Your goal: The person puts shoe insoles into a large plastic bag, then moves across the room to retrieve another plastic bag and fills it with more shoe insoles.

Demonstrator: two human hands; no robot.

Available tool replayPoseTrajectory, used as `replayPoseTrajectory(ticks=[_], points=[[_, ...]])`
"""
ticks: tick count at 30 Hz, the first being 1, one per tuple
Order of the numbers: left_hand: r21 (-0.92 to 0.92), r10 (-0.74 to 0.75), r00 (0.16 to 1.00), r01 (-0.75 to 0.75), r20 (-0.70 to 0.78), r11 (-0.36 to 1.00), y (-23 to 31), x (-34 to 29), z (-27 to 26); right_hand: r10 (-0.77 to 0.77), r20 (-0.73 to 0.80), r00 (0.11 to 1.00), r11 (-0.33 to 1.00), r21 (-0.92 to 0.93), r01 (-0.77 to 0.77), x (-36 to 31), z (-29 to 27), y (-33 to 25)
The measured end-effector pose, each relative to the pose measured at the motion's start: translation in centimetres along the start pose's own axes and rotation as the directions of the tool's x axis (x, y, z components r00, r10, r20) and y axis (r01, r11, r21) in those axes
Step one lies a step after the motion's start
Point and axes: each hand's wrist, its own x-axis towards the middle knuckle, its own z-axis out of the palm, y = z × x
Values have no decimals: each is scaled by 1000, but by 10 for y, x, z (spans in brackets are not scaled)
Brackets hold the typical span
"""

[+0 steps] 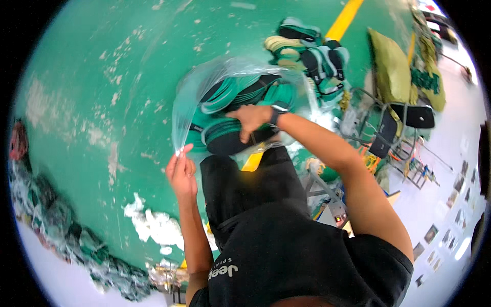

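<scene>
A clear plastic bag (185, 110) sits in front of my legs, its mouth spread wide. Packed inside are several stacks of insoles (230, 92), green with black tops. The bag's near left edge is pinched between the fingertips of my left hand (182, 171). My right hand (251, 118), with a dark watch (279, 111) at the wrist, reaches over the bag's mouth. Its thumb and fingers are apart and it rests over a near stack with a black top insole (230, 142). Whether its fingertips press on the stacks is hard to tell.
More insole bundles (314, 56) lie on the green floor (102, 61) beyond the bag. A full olive sack (388, 66) and metal-framed chairs (391, 125) stand at right. White scraps (153, 222) lie left of my legs; filled plastic bags (71, 230) line the left wall.
</scene>
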Motion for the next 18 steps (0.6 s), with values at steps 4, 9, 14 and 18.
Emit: replayPoseTrajectory(ticks=[4, 9, 14, 18], points=[[41, -60, 997, 58, 45, 997, 1, -1, 2, -69, -829, 556, 980, -162, -119, -30, 43, 36], [83, -109, 994, 108, 9, 991, 6, -4, 20, 121, -993, 2, 947, 115, -299, -144, 105, 53], [151, -129, 992, 127, 0, 980, -5, -2, 26, 507, -839, -200, 780, 545, -308, -137, 168, 83], [283, -40, 994, 11, 100, 959, -26, -14, 22, 504, -864, 12, 863, 503, -39, -108, 130, 117]])
